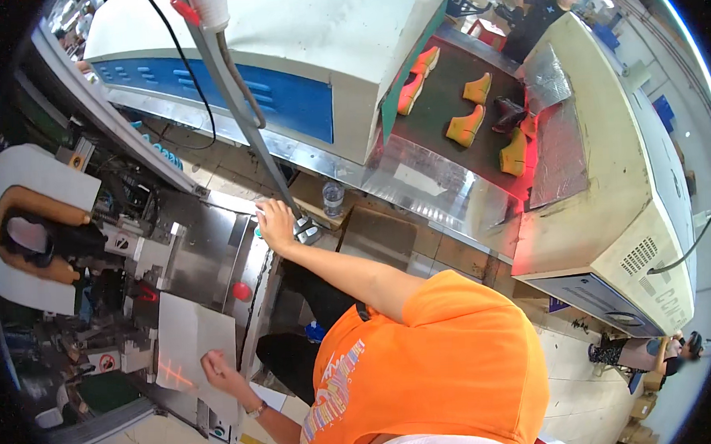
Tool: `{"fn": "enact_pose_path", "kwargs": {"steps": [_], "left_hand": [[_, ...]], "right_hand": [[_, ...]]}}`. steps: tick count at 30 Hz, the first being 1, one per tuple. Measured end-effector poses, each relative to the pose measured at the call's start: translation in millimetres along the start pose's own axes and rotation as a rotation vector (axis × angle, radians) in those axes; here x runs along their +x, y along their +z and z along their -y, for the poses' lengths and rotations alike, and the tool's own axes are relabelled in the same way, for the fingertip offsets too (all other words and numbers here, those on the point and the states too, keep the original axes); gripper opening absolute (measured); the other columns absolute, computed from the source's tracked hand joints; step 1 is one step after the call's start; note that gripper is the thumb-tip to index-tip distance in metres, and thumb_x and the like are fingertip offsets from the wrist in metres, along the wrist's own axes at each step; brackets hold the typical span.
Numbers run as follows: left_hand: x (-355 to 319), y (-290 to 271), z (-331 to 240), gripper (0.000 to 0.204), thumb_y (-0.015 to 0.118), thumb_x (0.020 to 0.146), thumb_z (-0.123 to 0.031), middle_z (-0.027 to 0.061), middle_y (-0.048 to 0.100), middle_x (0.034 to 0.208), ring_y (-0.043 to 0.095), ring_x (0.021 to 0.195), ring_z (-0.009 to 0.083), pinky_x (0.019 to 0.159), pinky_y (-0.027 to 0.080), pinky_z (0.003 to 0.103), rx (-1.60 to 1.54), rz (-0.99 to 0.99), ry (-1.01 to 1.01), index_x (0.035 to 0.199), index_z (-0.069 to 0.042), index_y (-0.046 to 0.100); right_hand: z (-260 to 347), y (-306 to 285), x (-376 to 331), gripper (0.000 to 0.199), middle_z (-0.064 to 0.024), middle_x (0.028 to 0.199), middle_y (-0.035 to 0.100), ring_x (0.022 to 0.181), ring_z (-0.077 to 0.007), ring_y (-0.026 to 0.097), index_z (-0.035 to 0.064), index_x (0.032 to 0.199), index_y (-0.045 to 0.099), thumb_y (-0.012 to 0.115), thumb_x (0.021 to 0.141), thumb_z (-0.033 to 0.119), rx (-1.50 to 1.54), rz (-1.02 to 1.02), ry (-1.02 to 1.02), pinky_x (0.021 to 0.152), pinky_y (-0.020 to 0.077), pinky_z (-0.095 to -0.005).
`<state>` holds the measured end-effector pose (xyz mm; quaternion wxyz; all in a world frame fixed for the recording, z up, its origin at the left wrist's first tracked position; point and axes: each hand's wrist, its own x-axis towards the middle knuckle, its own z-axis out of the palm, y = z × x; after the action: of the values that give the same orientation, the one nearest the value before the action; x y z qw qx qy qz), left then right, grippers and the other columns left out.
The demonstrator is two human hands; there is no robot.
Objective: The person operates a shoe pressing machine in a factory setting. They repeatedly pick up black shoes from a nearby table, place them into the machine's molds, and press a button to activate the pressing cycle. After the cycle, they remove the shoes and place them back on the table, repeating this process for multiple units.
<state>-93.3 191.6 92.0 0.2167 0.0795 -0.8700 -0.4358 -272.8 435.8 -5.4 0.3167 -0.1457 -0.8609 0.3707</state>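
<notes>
My right hand point(275, 226) lies on the end of a metal machine panel point(204, 246), fingers stretched out, beside a green button point(258, 232). A red knob point(242, 292) stands lower on that panel. Over a white plate point(197, 339) my left hand point(221, 372) hovers or rests, with its fingers curled in; whether they hold anything is hidden. Thin red light lines point(174, 374) cross on the plate. At the far left a dark shoe piece point(31, 243) sits within brown curved pads point(49, 207) on another white plate point(3, 180).
Behind the panel runs a conveyor point(444, 73) carrying yellow shoes point(465, 126), pink-orange shoes point(419, 80) and a dark one, between pale machine housings point(603, 193). A grey post point(241, 107) rises by my right hand. A clear cup point(333, 197) stands nearby. People point(534, 20) are farther off.
</notes>
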Motion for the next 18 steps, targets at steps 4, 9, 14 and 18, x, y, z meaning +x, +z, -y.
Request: {"fn": "enact_pose_path", "kwargs": {"steps": [4, 9, 14, 18], "left_hand": [[-0.6, 7.9, 12.1, 0.022, 0.045, 0.086, -0.014, 0.0088, 0.051, 0.069, 0.049, 0.065, 0.0187, 0.062, 0.04, 0.029, -0.045, -0.047, -0.027, 0.073, 0.003, 0.049], [3.5, 44.2, -30.5, 0.02, 0.045, 0.085, -0.009, 0.0071, 0.051, 0.068, 0.048, 0.064, 0.0152, 0.061, 0.039, 0.027, -0.25, 0.161, 0.059, 0.07, 0.003, 0.048], [-4.7, 48.9, -39.7, 0.021, 0.044, 0.085, -0.009, 0.0054, 0.051, 0.068, 0.047, 0.065, 0.0132, 0.062, 0.039, 0.025, -0.302, 0.291, 0.0, 0.068, 0.002, 0.048], [-15.0, 57.3, -35.4, 0.021, 0.043, 0.087, -0.01, 0.0047, 0.052, 0.069, 0.048, 0.066, 0.0118, 0.064, 0.039, 0.024, -0.285, 0.411, -0.056, 0.071, 0.002, 0.048]], "right_hand": [[-1.6, -2.5, 2.1, 0.017, -0.0048, 0.093, 0.052, 0.093, -0.0227, 0.047, 0.0099, 0.09, 0.055, 0.053, 0.076, 0.019, 0.017, 0.041, 0.005, 0.079, 0.0353, -0.0374], [-26.5, -8.7, 13.4, 0.017, -0.008, 0.09, 0.053, 0.087, -0.0224, 0.051, 0.0068, 0.09, 0.055, 0.055, 0.078, 0.018, 0.604, -0.029, 0.267, 0.073, 0.0407, -0.0361], [-168.1, -131.1, 49.8, 0.04, -0.0085, 0.086, 0.052, 0.079, -0.0188, 0.046, 0.0012, 0.095, 0.047, 0.039, 0.087, 0.04, 0.906, -0.677, 1.163, 0.073, 0.039, -0.0361], [-277.8, -255.5, 61.8, 0.073, -0.0078, 0.11, 0.039, 0.091, -0.0215, 0.039, 0.014, 0.12, 0.03, 0.054, 0.069, 0.061, 0.933, -0.953, 1.165, 0.077, 0.0367, -0.0412]]}}
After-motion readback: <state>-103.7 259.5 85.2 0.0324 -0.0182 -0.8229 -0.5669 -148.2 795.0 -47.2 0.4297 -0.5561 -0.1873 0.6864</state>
